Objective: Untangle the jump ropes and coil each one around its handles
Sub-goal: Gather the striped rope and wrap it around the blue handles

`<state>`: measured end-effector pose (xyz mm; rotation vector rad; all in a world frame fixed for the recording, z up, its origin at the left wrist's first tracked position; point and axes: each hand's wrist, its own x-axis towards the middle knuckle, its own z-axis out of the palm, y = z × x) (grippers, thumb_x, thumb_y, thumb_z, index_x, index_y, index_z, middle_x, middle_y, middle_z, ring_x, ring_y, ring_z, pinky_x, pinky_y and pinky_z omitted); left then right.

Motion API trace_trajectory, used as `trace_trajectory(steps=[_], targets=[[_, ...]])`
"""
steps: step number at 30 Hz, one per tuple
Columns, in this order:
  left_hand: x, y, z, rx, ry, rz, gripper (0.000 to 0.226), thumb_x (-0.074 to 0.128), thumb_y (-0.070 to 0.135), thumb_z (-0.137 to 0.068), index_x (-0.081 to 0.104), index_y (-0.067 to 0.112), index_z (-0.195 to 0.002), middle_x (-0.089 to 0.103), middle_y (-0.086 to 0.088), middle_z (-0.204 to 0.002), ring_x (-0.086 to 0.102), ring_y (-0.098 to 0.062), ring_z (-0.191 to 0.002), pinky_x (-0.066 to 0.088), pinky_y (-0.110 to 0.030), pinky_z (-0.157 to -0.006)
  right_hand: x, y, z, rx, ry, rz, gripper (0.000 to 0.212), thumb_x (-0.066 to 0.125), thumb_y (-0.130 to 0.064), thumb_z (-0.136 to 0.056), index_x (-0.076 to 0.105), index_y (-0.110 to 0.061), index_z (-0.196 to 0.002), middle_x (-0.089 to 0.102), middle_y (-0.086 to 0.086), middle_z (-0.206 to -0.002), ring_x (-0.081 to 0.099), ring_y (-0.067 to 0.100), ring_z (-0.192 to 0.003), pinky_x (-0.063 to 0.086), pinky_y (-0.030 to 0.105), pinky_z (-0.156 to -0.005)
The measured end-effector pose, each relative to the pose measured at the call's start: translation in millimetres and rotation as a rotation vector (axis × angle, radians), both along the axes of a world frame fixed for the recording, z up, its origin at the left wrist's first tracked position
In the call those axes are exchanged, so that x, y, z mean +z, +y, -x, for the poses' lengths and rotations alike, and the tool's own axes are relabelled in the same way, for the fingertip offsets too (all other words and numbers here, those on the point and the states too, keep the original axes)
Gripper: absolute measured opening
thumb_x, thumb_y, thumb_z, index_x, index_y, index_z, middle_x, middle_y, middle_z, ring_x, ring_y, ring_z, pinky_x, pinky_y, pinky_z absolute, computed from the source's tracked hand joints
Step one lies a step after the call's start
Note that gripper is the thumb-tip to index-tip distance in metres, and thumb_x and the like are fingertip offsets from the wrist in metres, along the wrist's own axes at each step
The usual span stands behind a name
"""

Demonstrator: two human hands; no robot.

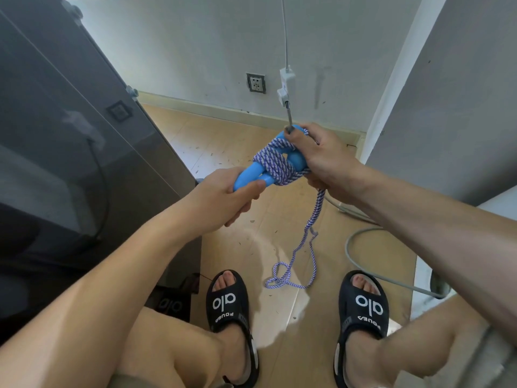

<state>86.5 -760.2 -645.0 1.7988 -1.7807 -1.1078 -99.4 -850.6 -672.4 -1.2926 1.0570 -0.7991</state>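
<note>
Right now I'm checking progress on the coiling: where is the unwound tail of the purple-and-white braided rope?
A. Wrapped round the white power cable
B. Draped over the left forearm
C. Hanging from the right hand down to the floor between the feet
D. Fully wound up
C: the purple-and-white braided rope drops from the right hand to loose loops on the tan tiled floor between the black slides.

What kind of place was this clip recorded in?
Probably a room in a home: a tan tiled floor, a wall socket above the skirting, and the person in black slippers coiling a jump rope.

Both hands grip blue handles wrapped in striped rope.
</note>
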Motion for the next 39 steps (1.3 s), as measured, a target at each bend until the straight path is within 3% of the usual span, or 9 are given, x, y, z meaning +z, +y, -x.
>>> trace_trajectory(steps=[5,10,12,17,19,23,28,35,39], targets=[[-2.4,-8.0,-9.7,0.088,0.012,0.068,0.026,0.05,0.034,-0.104,0.057,0.009,-0.099,0.058,-0.001,-0.069,0.051,-0.017,-0.051,0.049,-0.036,-0.056,2.3,19.2,-4.1,0.133,0.096,-0.204,0.053,0.046,-0.06,-0.097,0.049,-0.008,-0.109,0.051,0.009,-0.078,0.026,0.006,-0.04,0.021,0.018,-0.037],[-12.3,-16.3,-24.3,0.102,-0.236,0.161,0.028,0.048,0.04,-0.103,0.055,0.014,-0.099,0.064,-0.009,-0.082,0.058,-0.019,-0.061,0.055,-0.041,-0.061,-5.0,45.0,-10.4,0.354,0.323,-0.186,0.02,0.052,-0.034,-0.1,0.055,-0.016,-0.094,0.04,-0.001,-0.066,0.028,0.01,-0.046,0.022,0.021,-0.04],[-15.8,-19.3,-29.1,0.099,-0.337,0.16,0.03,0.047,0.043,-0.103,0.054,0.014,-0.101,0.062,-0.007,-0.083,0.06,-0.025,-0.07,0.054,-0.046,-0.069,-6.1,49.1,-13.3,0.359,0.344,-0.185,0.027,0.043,-0.035,-0.103,0.057,-0.017,-0.089,0.04,-0.002,-0.062,0.027,0.01,-0.044,0.022,0.02,-0.039],[-27.5,-20.3,-26.3,0.002,-0.465,0.152,0.027,0.043,0.043,-0.104,0.051,0.018,-0.099,0.06,-0.003,-0.076,0.059,-0.022,-0.065,0.051,-0.04,-0.061,5.0,47.1,-18.9,0.375,0.255,-0.198,0.035,0.038,-0.027,-0.106,0.058,-0.009,-0.083,0.055,0.001,-0.049,0.045,0.015,-0.04,0.041,0.023,-0.043],[-27.1,-21.3,-26.2,-0.024,-0.49,0.146,0.027,0.043,0.044,-0.104,0.051,0.019,-0.101,0.06,-0.001,-0.076,0.059,-0.019,-0.063,0.052,-0.04,-0.062,11.5,36.3,-8.0,0.307,0.386,0.029,0.035,0.048,-0.032,-0.102,0.061,-0.013,-0.076,0.057,-0.003,-0.051,0.045,0.012,-0.044,0.038,0.024,-0.047],[-27.4,-15.0,-14.8,-0.191,-0.581,0.082,0.025,0.045,0.043,-0.104,0.05,0.02,-0.112,0.058,0.006,-0.08,0.059,-0.01,-0.065,0.054,-0.03,-0.061,27.2,18.2,14.4,0.369,0.852,0.794,0.041,0.057,-0.047,-0.094,0.046,-0.023,-0.062,0.046,-0.006,-0.056,0.043,0.009,-0.054,0.03,0.031,-0.051],[-17.6,7.5,19.7,-0.478,-0.565,0.035,0.021,0.046,0.042,-0.104,0.05,0.021,-0.107,0.05,0.013,-0.073,0.05,-0.001,-0.059,0.038,-0.021,-0.055,35.4,2.0,11.9,0.29,0.972,1.022,0.052,0.053,-0.064,-0.09,0.051,-0.017,-0.067,0.042,-0.006,-0.052,0.043,0.018,-0.058,0.03,0.031,-0.055],[12.4,37.3,41.9,-0.547,-0.341,0.2,0.025,0.049,0.043,-0.101,0.05,0.019,-0.095,0.045,0.01,-0.06,0.05,-0.001,-0.058,0.033,-0.017,-0.053,22.6,-9.1,27.6,0.404,0.599,0.485,0.064,0.056,-0.061,-0.091,0.036,-0.01,-0.058,0.029,0.002,-0.053,0.026,0.013,-0.049,0.021,0.029,-0.048],[15.8,43.4,53.7,-0.604,-0.294,0.173,0.023,0.05,0.041,-0.102,0.05,0.018,-0.097,0.045,0.011,-0.062,0.05,0.002,-0.06,0.035,-0.013,-0.055,24.8,-5.6,28.2,0.483,0.502,0.415,0.064,0.053,-0.061,-0.093,0.045,-0.009,-0.057,0.036,0.003,-0.051,0.03,0.015,-0.047,0.025,0.028,-0.047]])
